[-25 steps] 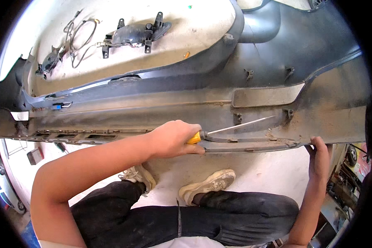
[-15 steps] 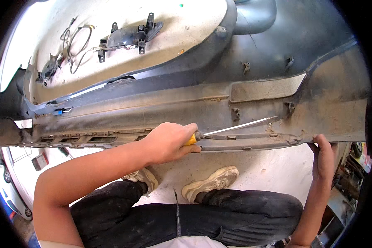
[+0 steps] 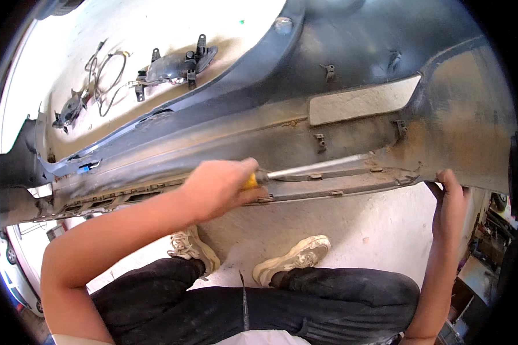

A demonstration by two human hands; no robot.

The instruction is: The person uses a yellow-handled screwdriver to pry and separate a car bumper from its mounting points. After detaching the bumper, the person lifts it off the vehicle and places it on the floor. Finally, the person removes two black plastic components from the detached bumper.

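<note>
Left hand (image 3: 216,187) closed around yellow-handled screwdriver (image 3: 305,171), handle mostly hidden, shaft lying along dusty bumper (image 3: 351,138) toward its right clip. Right hand (image 3: 450,201) gripping bumper's lower right edge, fingertips hidden behind it. Loose parts (image 3: 175,66) beyond bumper, hard to make out.

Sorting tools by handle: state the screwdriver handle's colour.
Yellow; the screwdriver handle peeks from the left hand, head view.

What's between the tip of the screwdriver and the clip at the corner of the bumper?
Nothing visible. The left hand holds the screwdriver, whose bare shaft runs unobstructed along the dusty bumper toward the clip. The right hand grips the bumper's edge, below that line.
</note>
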